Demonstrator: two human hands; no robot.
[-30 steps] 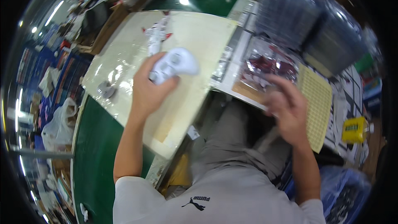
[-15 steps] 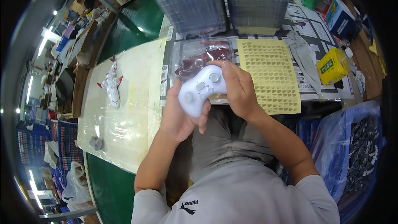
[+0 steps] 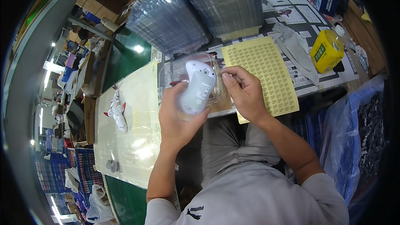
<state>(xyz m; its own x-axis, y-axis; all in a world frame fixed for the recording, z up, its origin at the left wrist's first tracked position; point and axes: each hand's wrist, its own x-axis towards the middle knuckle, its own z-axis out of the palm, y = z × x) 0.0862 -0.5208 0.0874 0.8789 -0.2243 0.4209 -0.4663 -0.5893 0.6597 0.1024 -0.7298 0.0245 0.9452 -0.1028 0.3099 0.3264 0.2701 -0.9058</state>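
Nearest to me, my left hand (image 3: 177, 118) was curled around a white controller (image 3: 197, 86), holding it up over the front edge of the table with its underside turned toward the camera. The fingers wrapped its lower end and the thumb lay along its left side. My right hand (image 3: 245, 93) sat just beside it, fingers bent and fingertips (image 3: 225, 75) pinched close together at the controller's right edge; I could not tell whether they held anything small between them.

Just behind the controller lay a clear plastic tray (image 3: 177, 68) with something red inside, partly hidden by both hands. To the right of my right hand, a yellow sheet of small stickers (image 3: 271, 68) lay flat, its near corner hanging past the table edge.

To the left, a pale plastic-covered board (image 3: 133, 129) carried a white and red toy (image 3: 116, 110), well apart from my hands.

Further back on the right stood a yellow bottle (image 3: 327, 51), with a grey cloth (image 3: 296, 43) crumpled between it and the sticker sheet. At the far side, two tall stacks of clear trays (image 3: 196, 10) leaned side by side across the table.
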